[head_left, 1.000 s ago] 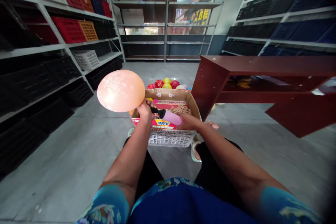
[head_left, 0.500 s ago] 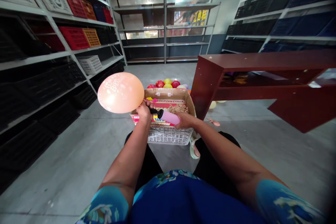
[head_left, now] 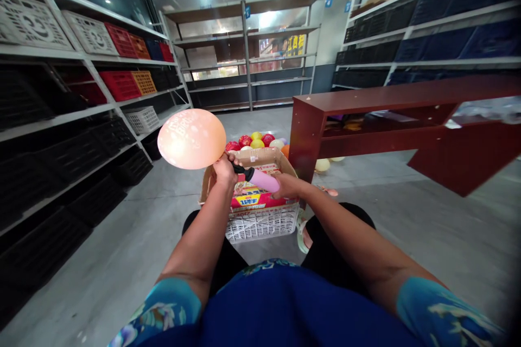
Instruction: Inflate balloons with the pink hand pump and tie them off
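The balloon (head_left: 191,139), peach with pale print, is in the air just left of the left hand (head_left: 225,169), swollen and rounded, its neck end toward the fist. That hand is curled tight, pinching the neck together with the black nozzle end of the pump (head_left: 264,180); the fingers hide the exact join, but the grip probably keeps the neck from slipping off. The right hand (head_left: 287,187) is wrapped around the other end of the pink barrel, so the pump slants between the two fists, likely to give each hand a firm hold at its own end. Beneath is a cardboard box (head_left: 249,201), in or on a white basket (head_left: 262,223); which of these, I cannot tell. It stands between the knees, seemingly to be within easy reach. Just beyond lies a heap (head_left: 256,143) of red, yellow and white balloons. A sandalled foot (head_left: 302,236) is beside the basket, on the smooth grey floor (head_left: 122,238). To the right is a dark red cabinet (head_left: 366,100), with a pale balloon (head_left: 323,165) near its base. Metal shelves (head_left: 246,54) line the room on three sides, those at left holding red crates (head_left: 119,85) among others.
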The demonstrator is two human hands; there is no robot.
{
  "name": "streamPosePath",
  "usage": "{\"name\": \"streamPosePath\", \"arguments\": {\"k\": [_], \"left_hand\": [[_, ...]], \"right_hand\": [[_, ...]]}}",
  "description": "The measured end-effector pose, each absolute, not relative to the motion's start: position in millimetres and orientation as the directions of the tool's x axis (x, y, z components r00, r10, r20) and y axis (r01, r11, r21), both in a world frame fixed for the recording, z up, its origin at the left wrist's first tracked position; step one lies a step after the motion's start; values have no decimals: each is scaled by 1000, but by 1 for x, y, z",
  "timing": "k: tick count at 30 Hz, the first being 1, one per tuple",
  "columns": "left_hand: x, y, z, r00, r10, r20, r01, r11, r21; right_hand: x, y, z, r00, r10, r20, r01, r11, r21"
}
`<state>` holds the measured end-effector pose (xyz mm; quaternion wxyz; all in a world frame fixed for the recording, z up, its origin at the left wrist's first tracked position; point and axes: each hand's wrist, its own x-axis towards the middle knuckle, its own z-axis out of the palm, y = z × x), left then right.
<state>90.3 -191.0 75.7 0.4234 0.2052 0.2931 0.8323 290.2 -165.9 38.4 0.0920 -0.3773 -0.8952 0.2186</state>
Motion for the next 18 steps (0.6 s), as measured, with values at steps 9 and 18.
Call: {"name": "streamPosePath", "arguments": {"k": [9, 18], "left_hand": [[85, -189, 61, -542, 839, 46, -614, -432, 661], [68, -194, 44, -658, 751, 43, -536, -508, 674]], "right_hand": [[288, -160, 25, -733, 678, -58, 617, 626, -477], [250, -152, -1, -726, 686, -37, 607, 614, -505]]}}
